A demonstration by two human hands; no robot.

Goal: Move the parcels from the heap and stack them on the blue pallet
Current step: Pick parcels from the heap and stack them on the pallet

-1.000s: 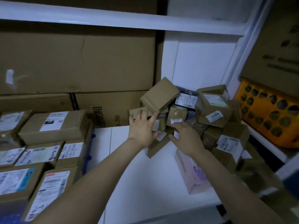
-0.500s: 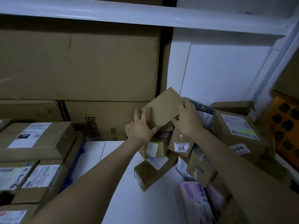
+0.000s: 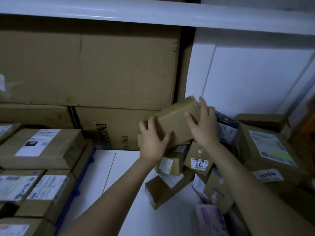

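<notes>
At the top of the heap (image 3: 265, 150) on the right, a plain brown parcel (image 3: 177, 120) sits tilted, held at both ends. Left hand (image 3: 152, 143) grips the lower-left end, thumb on the front face. Right hand (image 3: 203, 126) clasps the upper-right end, fingers over the edge. Box labelled 1011 (image 3: 198, 160) lies just below. Stacked parcels (image 3: 42, 147) sit well apart at left on the blue pallet (image 3: 77, 189), only its edge showing.

A stack of parcels (image 3: 42, 147) sits on the pallet (image 3: 77, 184) at the left. The heap (image 3: 197, 166) lies right of it across bare floor (image 3: 119, 184), against the wall (image 3: 247, 79). Big cartons (image 3: 102, 70) stand behind, under a shelf (image 3: 153, 12). The left hand (image 3: 153, 143) and right hand (image 3: 202, 126) hold a tilted parcel (image 3: 177, 120) atop the heap.
</notes>
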